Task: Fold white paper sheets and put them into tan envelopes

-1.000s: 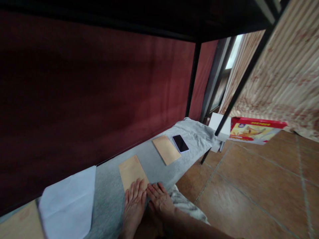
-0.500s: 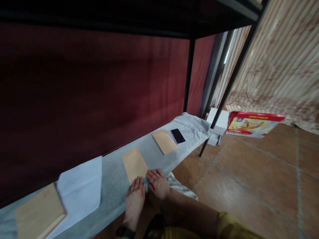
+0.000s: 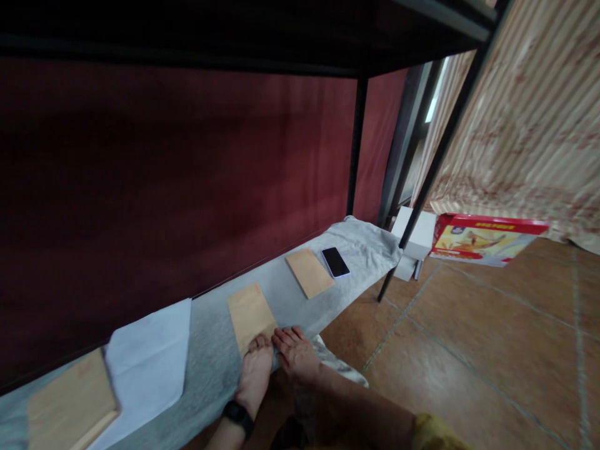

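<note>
A brown paper envelope (image 3: 250, 312) lies flat on the grey cloth (image 3: 210, 350) that covers the low shelf. My left hand (image 3: 257, 362) is at its near end, fingers curled in and closed on the paper there; the fingertips are hidden. Just to the right, my right hand (image 3: 296, 355) rests open at the envelope's near right corner and the cloth edge, fingers stretched out flat. Further right are a second brown envelope (image 3: 309, 273) and, beside it, a phone (image 3: 335, 262) with a dark screen.
On the left lie a white sheet (image 3: 150, 362) and a thicker brown envelope (image 3: 70, 400). Black metal posts (image 3: 359, 144) hold up a dark upper shelf (image 3: 187, 37). White boxes (image 3: 422, 231) and a red-and-yellow box (image 3: 487, 240) stand near the tiled floor's curtain (image 3: 529, 125).
The fingers of my left hand went from stretched out to curled at the envelope's near end. My right hand has barely moved. The view has shifted slightly.
</note>
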Available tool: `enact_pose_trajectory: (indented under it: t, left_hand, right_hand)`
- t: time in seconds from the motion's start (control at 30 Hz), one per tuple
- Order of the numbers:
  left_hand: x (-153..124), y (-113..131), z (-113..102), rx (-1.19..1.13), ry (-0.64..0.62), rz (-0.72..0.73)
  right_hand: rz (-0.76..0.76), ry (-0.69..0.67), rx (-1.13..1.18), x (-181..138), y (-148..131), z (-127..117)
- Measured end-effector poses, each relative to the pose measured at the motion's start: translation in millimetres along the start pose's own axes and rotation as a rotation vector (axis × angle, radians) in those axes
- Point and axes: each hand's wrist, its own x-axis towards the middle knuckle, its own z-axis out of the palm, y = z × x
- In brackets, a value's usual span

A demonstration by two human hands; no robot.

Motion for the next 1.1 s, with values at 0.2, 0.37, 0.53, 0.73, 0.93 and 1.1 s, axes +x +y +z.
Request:
enact_pose_trajectory:
  t: [0.2,0.37,0.53,0.73,0.93,1.1]
  left_hand:
    - [10.9,2.3,10.1,0.01,-0.022,0.027]
    - [11.1,-2.3,12.3,0.011,0.012,0.039]
    - [8.7,-2.6,11.9,-0.034,0.009,0.001]
    - [20.5,-6.4,-2.9,-0.162,-0.084,-0.023]
    - [32.1,-43.7,-42.4,-0.894,0.295,-0.538]
    - [31.2,-11.2,-27.3,-1.89,0.613,-0.979]
  right_hand:
    - [-0.002,0.046,0.018,4.0,4.3,9.3]
    - [0.015,0.071,0.033,4.8,4.0,16.2]
    - [0.022,0.031,0.06,5.1,2.6,13.5]
    - [0.088,0.079,0.164,8.3,2.3,10.5]
    - [0.376,0.293,0.63,16.4,13.1,-0.5]
    - [0.517,0.181,1.119,31.0,4.9,-16.2]
